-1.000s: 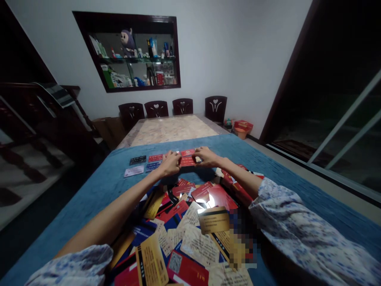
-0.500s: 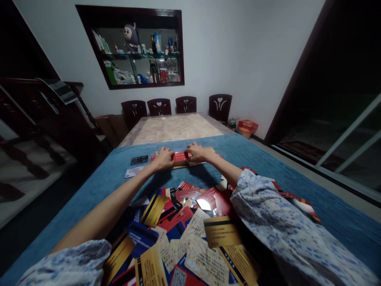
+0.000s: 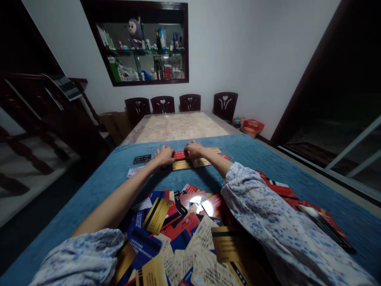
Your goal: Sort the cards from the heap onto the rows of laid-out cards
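Note:
My left hand point(image 3: 166, 155) and my right hand point(image 3: 194, 149) reach out over the blue cloth, one at each end of a red card point(image 3: 180, 155). The fingers of both are bent closed on its ends. Just nearer than it lies a gold card point(image 3: 181, 165), and another gold card point(image 3: 201, 162) is partly under my right wrist. Left of my left hand are a black card point(image 3: 142, 159) and a whitish card point(image 3: 134, 171). Beneath my forearms spreads a heap of mixed cards point(image 3: 181, 222), gold, blue, red and cream. My fingertips are partly hidden.
A blue cloth point(image 3: 98, 186) covers the near part of the long table point(image 3: 184, 125). More red and black cards point(image 3: 297, 200) lie right of my right sleeve. Dark chairs point(image 3: 225, 106) stand at the far end, below a wall shelf point(image 3: 149, 51).
The red card between my hands looks lower, and more of the gold card in front of it shows. My view has shifted slightly; both hands stay at the card's ends.

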Motion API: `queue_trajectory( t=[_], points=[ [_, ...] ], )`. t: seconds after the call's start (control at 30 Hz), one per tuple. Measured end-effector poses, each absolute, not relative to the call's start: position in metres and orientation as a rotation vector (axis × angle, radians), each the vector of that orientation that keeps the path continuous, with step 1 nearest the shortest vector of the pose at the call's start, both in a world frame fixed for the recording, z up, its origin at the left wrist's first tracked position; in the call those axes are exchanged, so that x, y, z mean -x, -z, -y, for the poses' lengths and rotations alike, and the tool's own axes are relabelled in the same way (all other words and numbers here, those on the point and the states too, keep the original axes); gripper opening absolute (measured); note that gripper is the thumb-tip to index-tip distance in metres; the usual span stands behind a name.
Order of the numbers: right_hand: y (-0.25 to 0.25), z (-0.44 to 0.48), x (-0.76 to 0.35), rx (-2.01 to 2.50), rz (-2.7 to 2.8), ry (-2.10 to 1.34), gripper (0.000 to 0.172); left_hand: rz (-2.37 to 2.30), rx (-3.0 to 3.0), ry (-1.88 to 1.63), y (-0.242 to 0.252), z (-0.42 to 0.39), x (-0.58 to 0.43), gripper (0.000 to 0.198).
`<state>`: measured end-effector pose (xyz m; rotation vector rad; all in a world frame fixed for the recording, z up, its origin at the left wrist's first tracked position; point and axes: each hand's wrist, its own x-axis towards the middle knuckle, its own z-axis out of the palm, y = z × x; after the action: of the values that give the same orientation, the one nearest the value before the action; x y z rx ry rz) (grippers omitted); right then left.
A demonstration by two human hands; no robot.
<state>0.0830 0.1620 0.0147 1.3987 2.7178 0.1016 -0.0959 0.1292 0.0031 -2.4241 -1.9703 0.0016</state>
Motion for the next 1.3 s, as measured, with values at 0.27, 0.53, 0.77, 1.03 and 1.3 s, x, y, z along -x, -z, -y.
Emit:
queue_trajectory(
  t=[0.27,0.53,0.77,1.03,1.3],
  points=[
    [-0.002,-0.177,-0.076,-1.418,-2.694,-0.032,0.039,2.008,2.421,-0.014,0.0,-0.14,0.097,0.028],
    [-0.003,-0.18,-0.075,-1.43,-2.672,-0.023,0.039,2.016,2.446,-0.039,0.002,-0.146,0.096,0.024],
    [-0.004,-0.181,-0.074,-1.432,-2.651,-0.015,0.04,1.99,2.479,-0.077,0.001,-0.15,0.097,0.02],
    [-0.003,-0.18,-0.071,-1.461,-2.637,-0.003,0.039,1.994,2.481,-0.184,0.001,-0.158,0.097,0.031],
    [-0.003,-0.178,-0.068,-1.518,-2.629,0.008,0.038,2.075,2.436,-0.166,0.0,-0.163,0.092,0.044]
  ],
)
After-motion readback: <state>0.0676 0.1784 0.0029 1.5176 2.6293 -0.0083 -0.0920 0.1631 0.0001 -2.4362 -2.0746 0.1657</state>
